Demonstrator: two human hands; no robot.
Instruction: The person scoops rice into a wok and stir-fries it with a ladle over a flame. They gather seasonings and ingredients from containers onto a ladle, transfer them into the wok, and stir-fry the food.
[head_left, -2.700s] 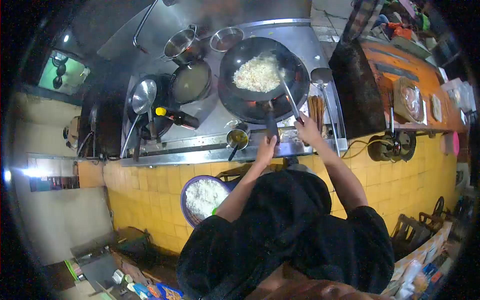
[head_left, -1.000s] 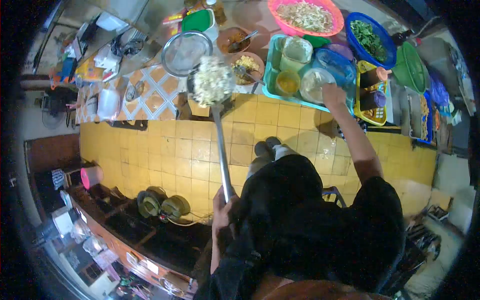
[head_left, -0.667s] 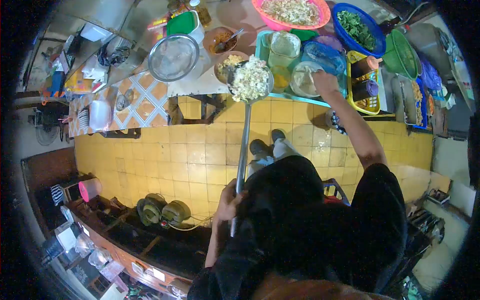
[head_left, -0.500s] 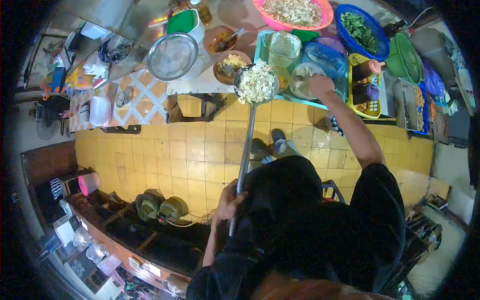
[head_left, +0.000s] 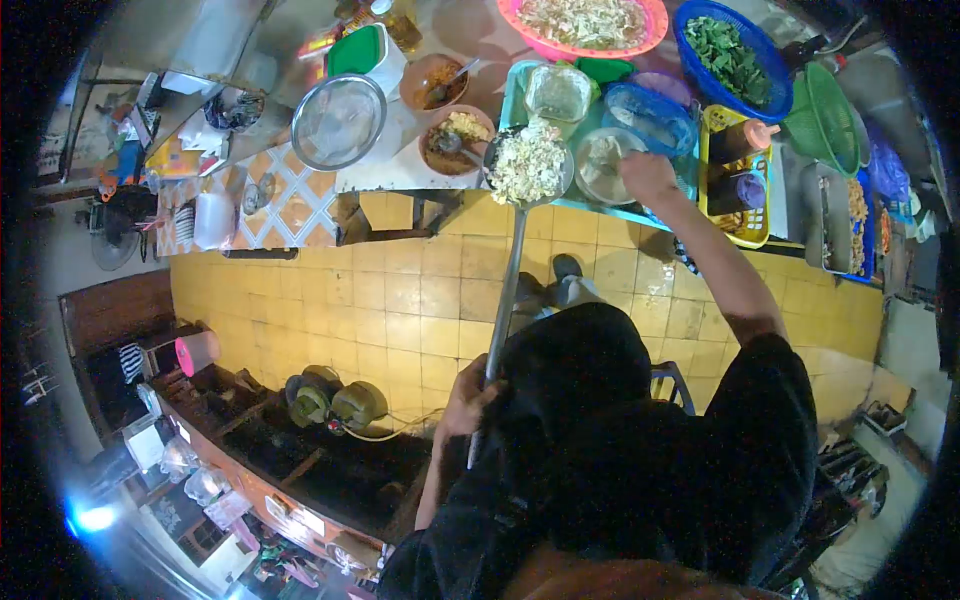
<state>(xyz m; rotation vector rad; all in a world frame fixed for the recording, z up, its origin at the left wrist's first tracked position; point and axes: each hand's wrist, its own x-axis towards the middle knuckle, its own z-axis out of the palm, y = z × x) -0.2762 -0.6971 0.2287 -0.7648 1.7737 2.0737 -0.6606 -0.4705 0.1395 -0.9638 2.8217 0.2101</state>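
Observation:
My left hand [head_left: 466, 398] is closed round the long metal handle of a ladle [head_left: 508, 295], low in the view near my body. The ladle's wide bowl is heaped with a pale chopped mix [head_left: 529, 163] flecked with green, and it hangs by the table's front edge. At a round, clear container [head_left: 598, 172] with something whitish inside, my right hand [head_left: 648, 178] reaches over the right rim. Its fingers are bent together, and what they hold, if anything, cannot be made out. The container stands in a turquoise tray [head_left: 515, 90].
Behind are a pink basin [head_left: 510, 15] of pale shreds and a blue basket [head_left: 780, 95] of leaves. A yellow basket [head_left: 752, 236] with bottles stands right. Left are two brown bowls, one a brown bowl [head_left: 428, 140] with a spoon, and a round lidded container [head_left: 339, 122].
The view has shifted slightly. The ladle's heaped bowl has moved a little to the right, closer to the clear container. My right hand stays at that container, its fingers drawn slightly toward the rim.

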